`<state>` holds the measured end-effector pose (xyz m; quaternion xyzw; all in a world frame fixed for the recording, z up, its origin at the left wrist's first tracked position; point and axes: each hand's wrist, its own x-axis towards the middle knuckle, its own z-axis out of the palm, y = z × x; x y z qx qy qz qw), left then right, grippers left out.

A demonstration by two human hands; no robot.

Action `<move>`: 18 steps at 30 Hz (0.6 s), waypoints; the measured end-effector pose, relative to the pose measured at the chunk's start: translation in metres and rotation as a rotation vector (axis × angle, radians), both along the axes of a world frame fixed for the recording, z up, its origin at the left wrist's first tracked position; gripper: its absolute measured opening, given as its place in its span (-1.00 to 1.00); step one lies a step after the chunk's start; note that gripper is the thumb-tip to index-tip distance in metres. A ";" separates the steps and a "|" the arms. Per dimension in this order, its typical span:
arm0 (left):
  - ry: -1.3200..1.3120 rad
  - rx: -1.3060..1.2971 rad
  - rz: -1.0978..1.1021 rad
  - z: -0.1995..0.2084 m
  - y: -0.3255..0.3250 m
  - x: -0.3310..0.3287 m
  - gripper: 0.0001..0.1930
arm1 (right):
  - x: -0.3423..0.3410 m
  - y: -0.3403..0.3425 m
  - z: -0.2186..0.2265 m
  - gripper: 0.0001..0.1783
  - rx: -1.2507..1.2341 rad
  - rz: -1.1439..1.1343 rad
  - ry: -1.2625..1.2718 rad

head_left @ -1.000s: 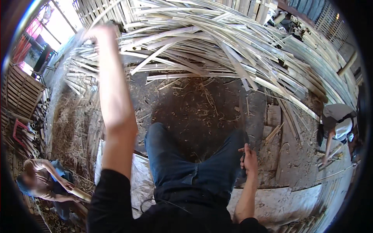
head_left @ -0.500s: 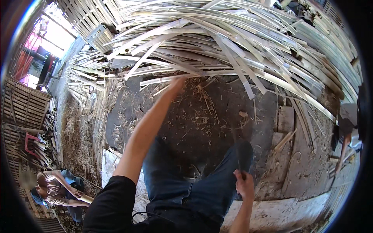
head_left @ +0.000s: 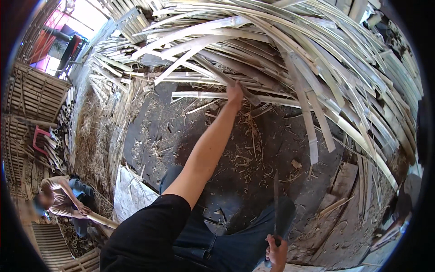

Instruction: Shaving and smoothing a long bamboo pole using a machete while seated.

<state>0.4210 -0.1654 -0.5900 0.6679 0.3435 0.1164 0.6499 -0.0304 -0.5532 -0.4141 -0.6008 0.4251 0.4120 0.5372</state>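
My left arm reaches far forward, and my left hand (head_left: 234, 95) is closed around a split bamboo strip (head_left: 216, 73) at the near edge of the pile. The strip's near end pokes out just right of the hand; its far part runs up and left among other strips. Close to my right thigh, my right hand (head_left: 277, 252) grips the handle of a long knife (head_left: 276, 199). Its dark narrow blade points forward, upright in the picture, apart from the bamboo.
A large pile of split bamboo (head_left: 317, 68) arches across the far side, two strips hanging toward me. Shavings litter the dark floor mat (head_left: 149, 131). Wooden boards (head_left: 342, 181) lie at right. At left, a co-worker (head_left: 68, 199) holds a bamboo pole (head_left: 102, 220); a red saw frame (head_left: 40, 140) rests behind.
My left hand has reached the bamboo and closed on a strip, whose near end has shifted toward me. The knife in my right hand has dropped lower in the picture. The whole view has turned.
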 end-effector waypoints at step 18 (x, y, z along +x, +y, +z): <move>-0.380 -0.356 -0.340 0.152 -0.194 -0.374 -0.22 | -0.030 0.004 -0.010 -0.55 -0.054 0.112 -0.261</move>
